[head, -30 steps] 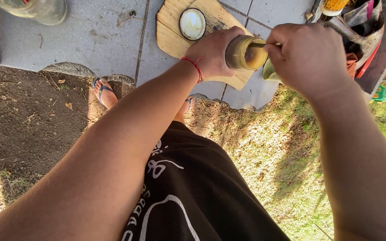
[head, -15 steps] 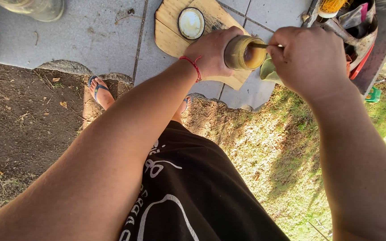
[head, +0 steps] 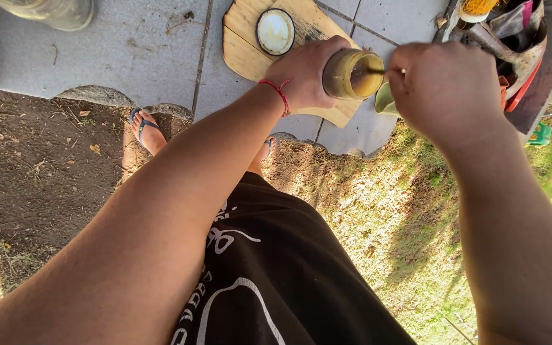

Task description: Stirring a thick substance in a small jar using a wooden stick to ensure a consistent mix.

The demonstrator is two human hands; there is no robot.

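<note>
Upper centre of the frame: the left hand [head: 305, 73] is wrapped around a glass jar [head: 351, 74] of yellowish-brown liquid, fingers closed on its side, holding it upright above the edge of a wooden board [head: 244, 45]. A red string bracelet [head: 278, 93] sits on the left wrist.

Upper right: the right hand [head: 445, 86] is closed in a fist around a thin utensil [head: 388, 71], whose stem runs from the fist into the jar's open mouth. The lower end of the utensil is hidden in the liquid.

The wooden board lies on grey paving slabs [head: 129, 51] in the upper middle of the frame. A round white lid [head: 275, 31] rests on the board, just left of the left hand and apart from it. A pale green object [head: 384, 100] shows partly between jar and right hand; its kind cannot be told.

Upper left corner: a clear glass container [head: 52, 11], cut by the frame edge. Upper right corner: a heap of mixed items [head: 512, 32], tools among them.

Lower frame: black printed shorts [head: 276, 275], a foot in a blue flip-flop [head: 145, 128] at the slab edge, bare soil on the left, grass [head: 378, 211] on the right.
</note>
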